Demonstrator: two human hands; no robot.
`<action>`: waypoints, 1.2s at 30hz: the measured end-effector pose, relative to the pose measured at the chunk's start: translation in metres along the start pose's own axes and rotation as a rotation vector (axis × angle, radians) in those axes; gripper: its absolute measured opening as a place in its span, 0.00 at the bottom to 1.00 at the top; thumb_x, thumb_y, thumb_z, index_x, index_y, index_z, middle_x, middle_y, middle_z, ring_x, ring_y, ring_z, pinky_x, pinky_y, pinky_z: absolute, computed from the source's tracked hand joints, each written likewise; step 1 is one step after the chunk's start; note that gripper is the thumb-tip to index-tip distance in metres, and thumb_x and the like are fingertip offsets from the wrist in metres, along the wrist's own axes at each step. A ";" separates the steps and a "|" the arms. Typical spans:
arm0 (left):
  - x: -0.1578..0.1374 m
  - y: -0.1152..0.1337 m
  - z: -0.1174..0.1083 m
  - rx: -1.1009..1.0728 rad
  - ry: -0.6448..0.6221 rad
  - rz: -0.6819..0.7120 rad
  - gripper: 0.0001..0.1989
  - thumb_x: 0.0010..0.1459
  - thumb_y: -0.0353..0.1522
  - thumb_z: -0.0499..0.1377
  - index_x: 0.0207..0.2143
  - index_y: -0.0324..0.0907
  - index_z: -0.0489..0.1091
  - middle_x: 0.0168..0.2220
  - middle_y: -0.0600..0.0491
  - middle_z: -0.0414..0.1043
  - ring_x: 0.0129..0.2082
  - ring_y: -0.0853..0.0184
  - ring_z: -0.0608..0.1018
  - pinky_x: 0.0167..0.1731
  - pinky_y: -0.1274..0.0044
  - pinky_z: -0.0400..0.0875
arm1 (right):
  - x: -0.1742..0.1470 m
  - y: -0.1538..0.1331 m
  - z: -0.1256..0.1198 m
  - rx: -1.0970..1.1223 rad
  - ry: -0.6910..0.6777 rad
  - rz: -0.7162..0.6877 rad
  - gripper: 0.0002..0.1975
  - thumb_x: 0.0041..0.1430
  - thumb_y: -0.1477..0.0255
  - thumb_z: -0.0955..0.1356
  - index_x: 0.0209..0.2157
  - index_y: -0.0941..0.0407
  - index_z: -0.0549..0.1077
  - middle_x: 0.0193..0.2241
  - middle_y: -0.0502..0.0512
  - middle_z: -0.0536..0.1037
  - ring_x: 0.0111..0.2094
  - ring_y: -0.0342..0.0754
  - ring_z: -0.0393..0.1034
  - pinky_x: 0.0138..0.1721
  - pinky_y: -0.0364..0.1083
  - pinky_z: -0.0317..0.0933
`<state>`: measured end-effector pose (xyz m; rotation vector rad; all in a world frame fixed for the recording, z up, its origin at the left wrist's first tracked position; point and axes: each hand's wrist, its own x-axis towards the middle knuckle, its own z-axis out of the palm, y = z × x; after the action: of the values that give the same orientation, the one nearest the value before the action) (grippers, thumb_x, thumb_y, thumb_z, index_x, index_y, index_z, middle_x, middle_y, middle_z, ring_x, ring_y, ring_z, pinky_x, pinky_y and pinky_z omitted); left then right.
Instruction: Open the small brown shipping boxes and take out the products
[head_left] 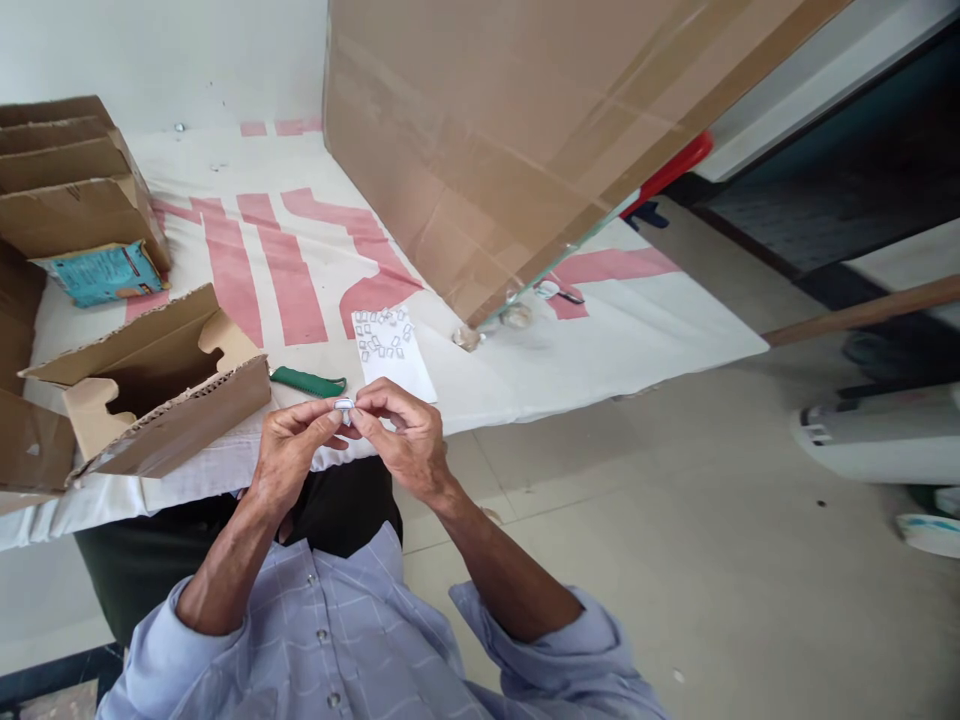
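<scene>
Between the fingertips of both hands is a small white rectangular piece with a dark outline [343, 404]; its exact kind is too small to make out. My left hand [286, 450] pinches it from one side, thumb and forefinger together. From the other side, my right hand [411, 440] grips it in the same way. Just beyond them on the table lies a white sheet [414, 374], with several small outlined rectangular pieces [384, 335] on its far part. A green-handled tool [309, 382] rests behind my left hand, beside the sheet.
An open cardboard box [187, 415] stands at the left, with more boxes [75, 215] and a blue packet [105, 273] behind it. A large taped cardboard panel [480, 170] leans over the white-covered table [600, 340]. A magnifier-like item [551, 290] lies near its lower edge.
</scene>
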<state>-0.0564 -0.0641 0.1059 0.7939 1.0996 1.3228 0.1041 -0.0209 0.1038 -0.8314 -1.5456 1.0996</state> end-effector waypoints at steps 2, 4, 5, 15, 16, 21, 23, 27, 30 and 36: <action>0.000 0.002 0.000 0.014 -0.009 -0.015 0.18 0.54 0.45 0.77 0.41 0.42 0.88 0.34 0.48 0.87 0.34 0.60 0.88 0.36 0.73 0.82 | 0.000 -0.001 -0.001 0.024 -0.016 0.041 0.06 0.64 0.69 0.73 0.31 0.51 0.78 0.31 0.51 0.78 0.33 0.47 0.71 0.35 0.47 0.68; 0.000 0.004 0.000 0.031 0.004 -0.016 0.17 0.55 0.45 0.77 0.40 0.43 0.87 0.33 0.49 0.87 0.33 0.62 0.88 0.36 0.74 0.80 | 0.000 -0.001 -0.002 0.036 -0.039 0.075 0.07 0.63 0.70 0.73 0.30 0.52 0.77 0.31 0.50 0.77 0.32 0.46 0.71 0.35 0.46 0.68; 0.000 0.005 0.000 0.037 0.016 -0.011 0.16 0.55 0.45 0.77 0.39 0.43 0.87 0.32 0.50 0.87 0.32 0.62 0.87 0.36 0.75 0.80 | 0.001 -0.002 -0.002 0.041 -0.051 0.088 0.07 0.63 0.70 0.73 0.30 0.52 0.76 0.30 0.50 0.77 0.32 0.46 0.70 0.35 0.46 0.68; 0.003 0.015 0.000 0.135 0.022 -0.004 0.19 0.51 0.48 0.77 0.27 0.42 0.83 0.24 0.50 0.82 0.29 0.63 0.85 0.34 0.75 0.77 | 0.002 -0.001 -0.003 0.065 -0.074 0.130 0.08 0.63 0.67 0.73 0.29 0.53 0.76 0.28 0.49 0.75 0.31 0.45 0.69 0.34 0.46 0.67; 0.003 0.015 0.001 0.141 0.018 -0.002 0.19 0.51 0.48 0.77 0.27 0.42 0.83 0.24 0.50 0.83 0.28 0.63 0.85 0.34 0.75 0.77 | 0.002 -0.001 -0.003 0.062 -0.073 0.132 0.08 0.63 0.67 0.73 0.29 0.53 0.76 0.28 0.49 0.75 0.31 0.45 0.69 0.34 0.46 0.67; 0.003 0.015 0.002 0.140 0.031 -0.016 0.17 0.48 0.45 0.78 0.26 0.42 0.82 0.24 0.50 0.82 0.27 0.63 0.84 0.31 0.75 0.75 | 0.002 0.000 -0.003 0.067 -0.071 0.158 0.09 0.63 0.66 0.73 0.30 0.53 0.76 0.28 0.49 0.75 0.30 0.45 0.68 0.33 0.46 0.67; 0.003 0.016 0.002 0.151 0.031 -0.017 0.16 0.48 0.45 0.78 0.27 0.42 0.82 0.24 0.51 0.82 0.27 0.63 0.84 0.31 0.75 0.75 | 0.002 0.000 -0.004 0.072 -0.072 0.168 0.08 0.63 0.66 0.73 0.30 0.53 0.76 0.28 0.49 0.75 0.30 0.45 0.69 0.33 0.46 0.67; 0.006 0.018 0.001 0.164 0.034 0.019 0.15 0.47 0.44 0.78 0.28 0.42 0.83 0.25 0.51 0.83 0.27 0.63 0.83 0.33 0.73 0.78 | 0.002 0.002 -0.006 0.094 -0.088 0.165 0.09 0.63 0.67 0.73 0.29 0.54 0.76 0.28 0.49 0.75 0.31 0.44 0.69 0.35 0.46 0.67; 0.007 0.018 0.002 0.151 0.046 0.045 0.14 0.48 0.43 0.78 0.27 0.43 0.83 0.25 0.51 0.83 0.27 0.64 0.83 0.34 0.73 0.79 | 0.001 0.006 -0.004 0.119 -0.071 0.210 0.08 0.61 0.65 0.75 0.31 0.53 0.77 0.29 0.49 0.77 0.31 0.45 0.71 0.36 0.46 0.68; 0.007 0.015 0.005 0.100 0.091 0.090 0.12 0.50 0.40 0.77 0.26 0.43 0.83 0.25 0.52 0.82 0.27 0.67 0.82 0.34 0.76 0.78 | -0.001 0.011 -0.003 0.190 -0.075 0.377 0.16 0.56 0.58 0.80 0.35 0.53 0.77 0.31 0.50 0.79 0.32 0.46 0.73 0.36 0.47 0.69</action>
<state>-0.0574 -0.0544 0.1204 0.8727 1.2213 1.3994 0.1069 -0.0176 0.0929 -0.9831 -1.3491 1.5405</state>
